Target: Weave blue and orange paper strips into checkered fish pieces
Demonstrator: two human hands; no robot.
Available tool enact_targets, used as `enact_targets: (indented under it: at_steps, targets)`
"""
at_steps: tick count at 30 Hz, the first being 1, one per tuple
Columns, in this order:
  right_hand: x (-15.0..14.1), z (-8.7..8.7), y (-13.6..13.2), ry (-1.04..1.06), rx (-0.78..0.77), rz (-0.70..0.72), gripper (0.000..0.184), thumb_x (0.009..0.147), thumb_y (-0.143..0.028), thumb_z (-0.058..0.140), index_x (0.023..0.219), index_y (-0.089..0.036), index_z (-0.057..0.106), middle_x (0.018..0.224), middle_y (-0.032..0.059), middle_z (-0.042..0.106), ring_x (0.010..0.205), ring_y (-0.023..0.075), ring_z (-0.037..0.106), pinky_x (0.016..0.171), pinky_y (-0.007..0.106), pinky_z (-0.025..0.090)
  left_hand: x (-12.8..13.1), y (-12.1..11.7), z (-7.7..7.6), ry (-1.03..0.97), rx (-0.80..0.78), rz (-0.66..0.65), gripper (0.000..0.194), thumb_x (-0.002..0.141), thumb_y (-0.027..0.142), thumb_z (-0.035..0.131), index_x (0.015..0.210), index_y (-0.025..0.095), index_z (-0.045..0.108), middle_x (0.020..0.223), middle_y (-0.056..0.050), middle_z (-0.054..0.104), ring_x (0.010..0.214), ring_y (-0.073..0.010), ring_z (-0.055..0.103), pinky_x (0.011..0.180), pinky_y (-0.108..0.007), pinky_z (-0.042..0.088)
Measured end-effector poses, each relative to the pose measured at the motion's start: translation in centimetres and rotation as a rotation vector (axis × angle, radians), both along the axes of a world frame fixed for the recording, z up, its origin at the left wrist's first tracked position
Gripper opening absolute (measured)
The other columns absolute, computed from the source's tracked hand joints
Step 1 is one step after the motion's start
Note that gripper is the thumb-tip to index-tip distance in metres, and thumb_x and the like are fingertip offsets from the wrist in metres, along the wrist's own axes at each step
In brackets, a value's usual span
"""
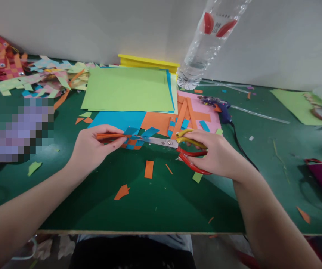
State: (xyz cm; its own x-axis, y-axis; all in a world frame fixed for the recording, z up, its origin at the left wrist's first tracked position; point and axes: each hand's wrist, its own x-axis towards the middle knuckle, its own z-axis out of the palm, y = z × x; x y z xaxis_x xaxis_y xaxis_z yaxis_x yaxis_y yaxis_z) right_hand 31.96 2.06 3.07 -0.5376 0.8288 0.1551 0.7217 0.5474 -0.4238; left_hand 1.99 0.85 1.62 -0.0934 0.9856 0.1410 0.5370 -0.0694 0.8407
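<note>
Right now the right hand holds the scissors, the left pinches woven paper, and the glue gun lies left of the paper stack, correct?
Not quite: the head view shows the glue gun right of the paper stack. The right hand does hold the scissors, and the left hand woven paper.

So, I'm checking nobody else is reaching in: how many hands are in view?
2: the left hand, pinching paper strips, and the right hand, holding scissors. Some fingers are partly hidden, but no third hand shows.

Paper stack behind scissors, btl & glue gun at R.
</note>
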Motion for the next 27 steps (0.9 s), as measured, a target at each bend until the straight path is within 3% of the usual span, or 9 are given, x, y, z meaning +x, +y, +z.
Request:
enact_targets:
  at_steps: [14,21,27]
  targets:
    - [-0.14,0.22,-0.04,-0.007,-0.022,0.001,0.029,0.078,-0.029,0.063,0.105,-0.021,0.065,0.11,0.0067,0.071,0.095,0.0222,0.068,0.079,0.035,0.055,-0.38,-0.29,-0.4,0.063,0.05,-0.059,0.009,0.074,0.033,0.07,0.08,0.026,0.072,0.082,0.001,0.075,0.074,-0.0195,0.07,0.07,-0.029,0.058]
    - [-0.2,-0.09,-0.12,-0.006,-0.068,-0.01,0.032,0.076,-0.029,0.065,0.107,-0.02,0.066,0.113,0.007,0.071,0.102,0.0232,0.067,0.087,0.037,0.054,-0.25,-0.54,-0.51,0.063,0.049,-0.086,0.008,0.076,0.032,0.07,0.082,0.027,0.072,0.086,0.002,0.076,0.077,-0.0186,0.071,0.076,-0.029,0.058]
    - [-0.29,-0.02,-0.21,0.003,-0.096,-0.011,0.03,0.076,-0.03,0.064,0.105,-0.02,0.066,0.11,0.0069,0.072,0.094,0.0213,0.068,0.078,0.034,0.055,-0.24,-0.65,-0.49,0.057,0.046,-0.101,0.007,0.078,0.03,0.069,0.084,0.027,0.072,0.087,0.002,0.076,0.079,-0.0186,0.071,0.075,-0.028,0.058]
